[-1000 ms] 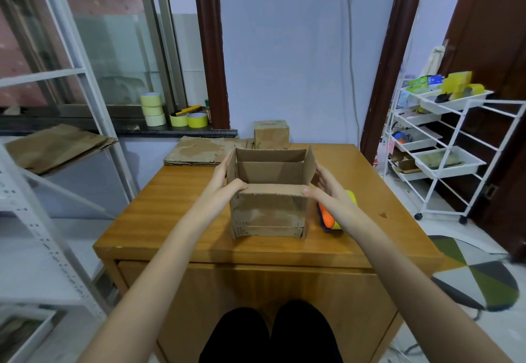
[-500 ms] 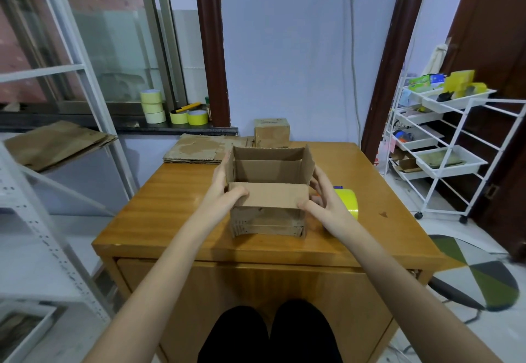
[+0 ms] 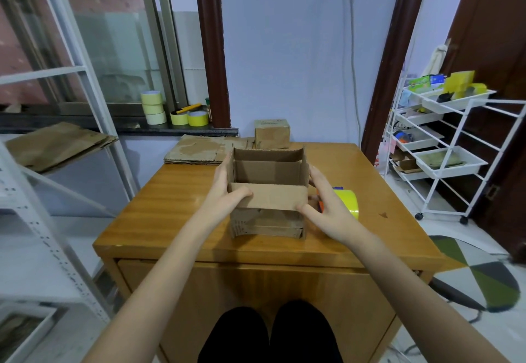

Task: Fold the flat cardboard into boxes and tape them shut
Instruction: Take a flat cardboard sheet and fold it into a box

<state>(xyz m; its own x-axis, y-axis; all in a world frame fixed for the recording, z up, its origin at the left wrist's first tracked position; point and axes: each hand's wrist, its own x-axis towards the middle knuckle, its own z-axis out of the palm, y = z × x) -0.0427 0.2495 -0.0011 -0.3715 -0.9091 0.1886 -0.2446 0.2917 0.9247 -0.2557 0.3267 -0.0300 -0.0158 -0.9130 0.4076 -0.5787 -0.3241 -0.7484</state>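
Both hands (image 3: 225, 192) on open box (image 3: 267, 214)

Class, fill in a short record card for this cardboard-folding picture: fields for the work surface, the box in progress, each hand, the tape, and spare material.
Surface: wooden table
Box in progress: open cardboard box, upright, near flap folded inward, other flaps standing
Left hand: fingers along the box's left side, thumb on the near flap
Right hand: fingers along the box's right side, thumb on the near flap
Tape: yellow tape roll on the table, right of the box, partly hidden by the right hand
Spare material: flat cardboard stack at the table's far edge
Finished: small closed box behind
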